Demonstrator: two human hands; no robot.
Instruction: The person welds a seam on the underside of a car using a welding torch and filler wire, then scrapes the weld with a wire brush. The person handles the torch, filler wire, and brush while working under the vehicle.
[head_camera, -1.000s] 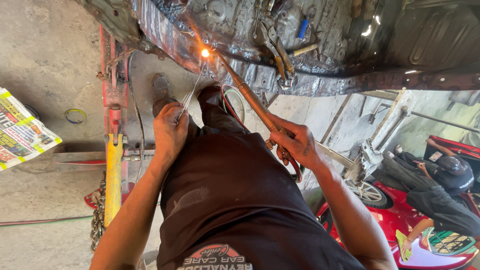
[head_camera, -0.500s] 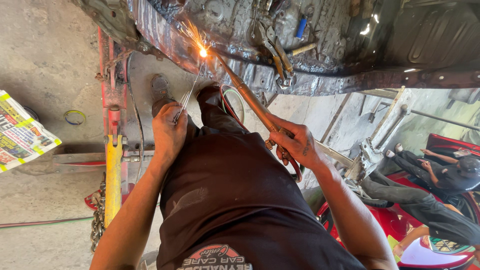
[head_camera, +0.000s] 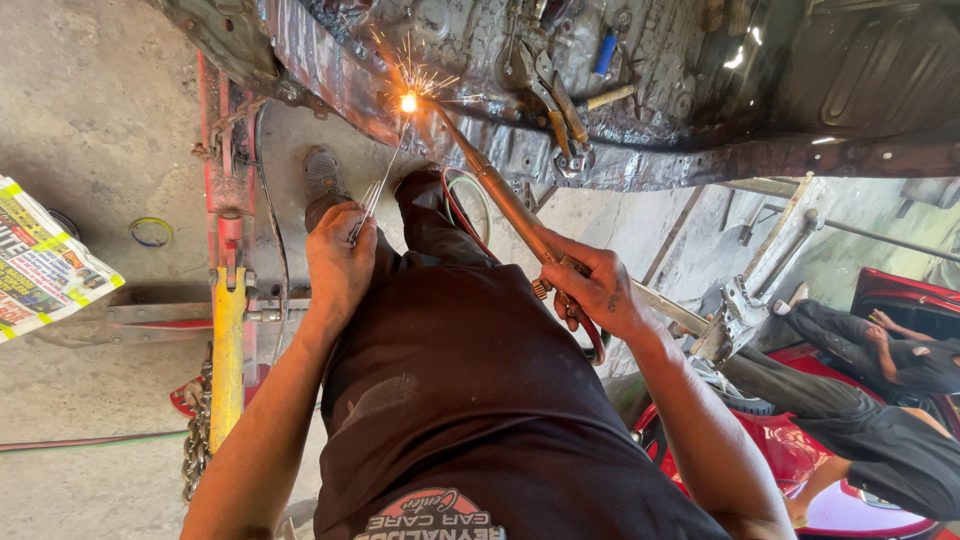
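Note:
My right hand (head_camera: 598, 290) grips a long brass-coloured gas torch (head_camera: 495, 185) that slants up to a bright flame point (head_camera: 408, 102) on the rusty metal underside of a car body (head_camera: 450, 60). Sparks fly around that point. My left hand (head_camera: 338, 265) pinches thin wire filler rods (head_camera: 382, 180) whose tips reach the flame. Both forearms frame my dark shirt (head_camera: 460, 400); my legs and a shoe (head_camera: 322, 172) stretch out below the work.
A yellow and red jack frame with chain (head_camera: 228, 340) stands at left. A folded newspaper (head_camera: 45, 262) lies on the concrete. Pliers and tools (head_camera: 555, 100) rest on the car body. Another person (head_camera: 860, 400) sits by a red car (head_camera: 830, 460) at right.
Sparks at the flame point have grown. The person at right has come into view beside the red car. My hands hold about the same place.

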